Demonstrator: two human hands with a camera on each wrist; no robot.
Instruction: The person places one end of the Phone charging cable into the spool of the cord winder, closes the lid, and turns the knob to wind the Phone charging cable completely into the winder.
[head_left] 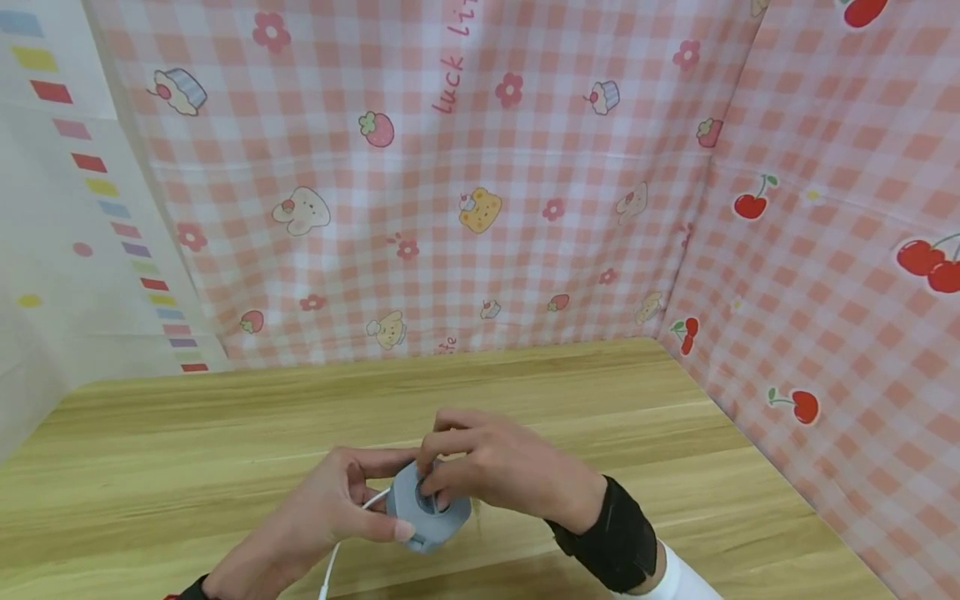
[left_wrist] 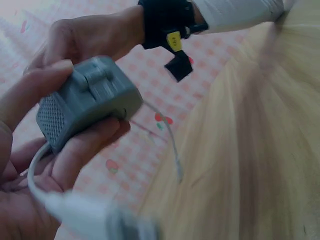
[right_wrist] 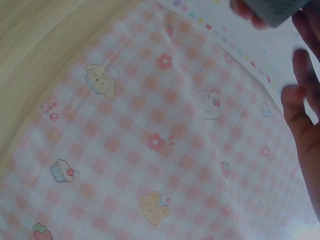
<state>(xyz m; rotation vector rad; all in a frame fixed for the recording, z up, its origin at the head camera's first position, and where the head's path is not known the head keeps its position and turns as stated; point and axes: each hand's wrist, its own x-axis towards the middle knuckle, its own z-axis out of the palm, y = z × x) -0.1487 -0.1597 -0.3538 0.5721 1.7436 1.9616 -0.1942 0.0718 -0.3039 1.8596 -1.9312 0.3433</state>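
My left hand (head_left: pixel 330 508) grips a small grey-blue case (head_left: pixel 446 525) above the table, thumb along its near edge and fingers beneath. Set in the case's top is a round dial (head_left: pixel 426 502), which the thumb and a fingertip of my right hand (head_left: pixel 495 467) pinch. A white cable (head_left: pixel 333 558) leaves the case past the left fingers. The left wrist view shows a perforated end (left_wrist: pixel 50 120) on the case, a blurred white plug (left_wrist: pixel 95 215) in front, and a thin cord (left_wrist: pixel 167 127) hanging from the far side. Only a corner of the case (right_wrist: pixel 277 12) shows in the right wrist view.
Beneath the hands lies a wood-grain table (head_left: pixel 225 442). A pink checked cloth (head_left: pixel 450 275) hangs along its back edge, and another checked cloth (head_left: pixel 840 333) stands on the right. White cloth with coloured marks (head_left: pixel 75 250) covers the left side.
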